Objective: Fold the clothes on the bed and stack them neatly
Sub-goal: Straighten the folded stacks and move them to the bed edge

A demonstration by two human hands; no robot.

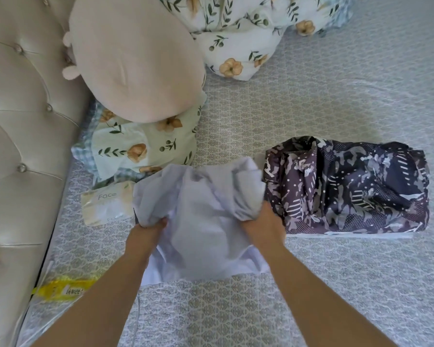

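A pale lavender-white garment point(198, 221) lies bunched in the middle of the bed. My left hand point(148, 234) grips its left side, fingers curled into the cloth. On the other side my right hand point(261, 224) holds a gathered fold of the same garment. Just to the right sits a folded dark patterned garment point(346, 189) with grey and white camouflage-like marks; a thin white layer shows under its near edge.
A round beige plush cushion point(135, 61) rests on a floral pillow point(140, 146) at the left. A floral duvet point(236, 28) is heaped at the back. A face-tissue pack point(105, 204) lies left of the garment. The tufted headboard point(18, 136) runs along the left; a yellow packet point(63, 289) lies beside it.
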